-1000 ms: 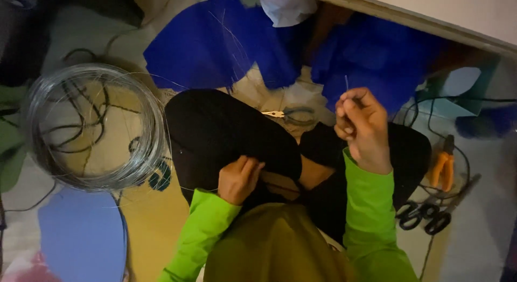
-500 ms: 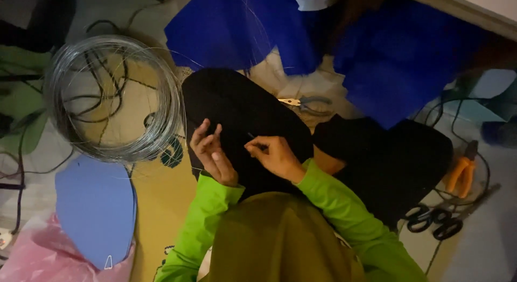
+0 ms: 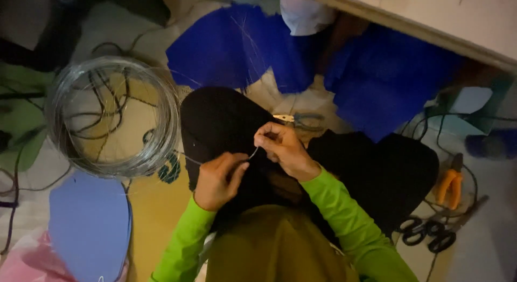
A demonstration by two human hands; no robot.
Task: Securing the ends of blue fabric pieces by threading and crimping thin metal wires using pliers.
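I sit on the floor with black-clad knees spread wide. My left hand point(image 3: 218, 179) and my right hand point(image 3: 283, 147) meet over my lap, both pinching a thin metal wire point(image 3: 252, 152) that runs between their fingertips. The wire trails off left toward a large silver wire coil point(image 3: 110, 117) lying on the floor. Both sleeves are bright green. Small blue-handled pliers point(image 3: 299, 119) lie just beyond my right hand.
Dark blue fabric pieces point(image 3: 388, 82) spread across the floor ahead. A light blue oval foam shape point(image 3: 89, 223) lies at lower left beside a pink bag point(image 3: 21, 260). Orange-handled cutters point(image 3: 449, 185) and black scissors point(image 3: 431, 236) rest at right. A table edge point(image 3: 431, 23) crosses the top right.
My right hand came down from its raised spot at the right to my lap. The left hand closed in, and both now pinch the wire together.
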